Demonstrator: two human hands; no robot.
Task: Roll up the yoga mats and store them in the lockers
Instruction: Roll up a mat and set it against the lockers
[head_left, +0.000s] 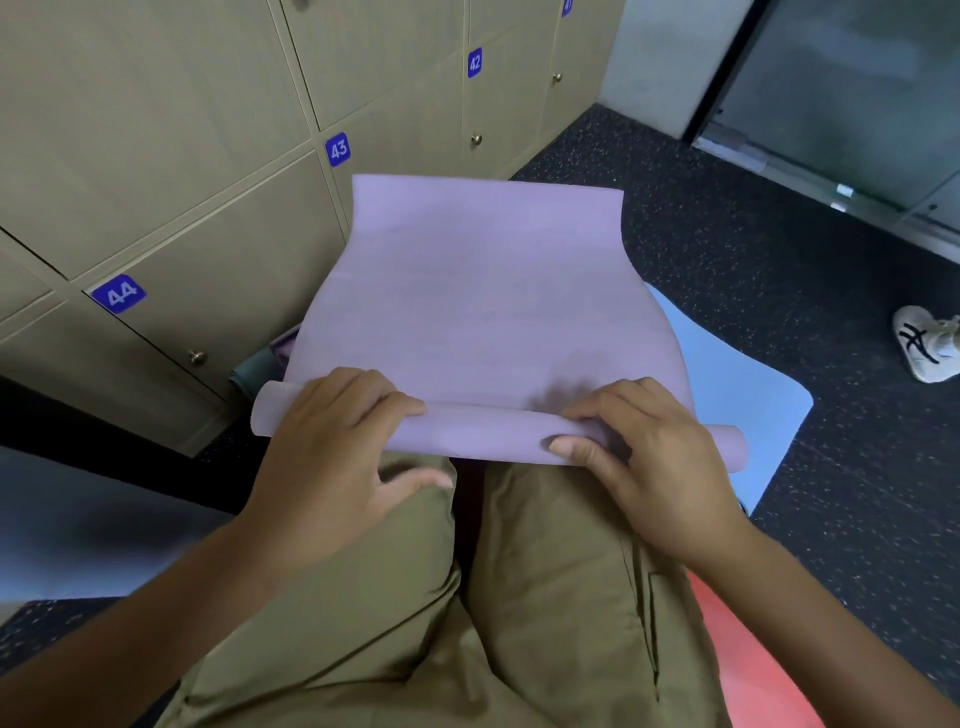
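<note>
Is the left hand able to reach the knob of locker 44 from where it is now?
Probably yes. The knob is in the open, left of the left hand, nothing between, but that hand grips the purple mat roll and must let go.

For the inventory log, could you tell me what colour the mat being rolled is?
The mat is pale lilac purple, seen in the head view.

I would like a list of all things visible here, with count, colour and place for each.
purple mat: one, near end rolled, centre floor
blue mat: one, under the purple one, right
red mat: one, bottom right
lockers: several, beige, blue number tags, doors closed, left
shoe: one, white, right edge
floor: dark, speckled
trousers: olive, bottom centre
left hand: grips the roll
right hand: grips the roll
</note>
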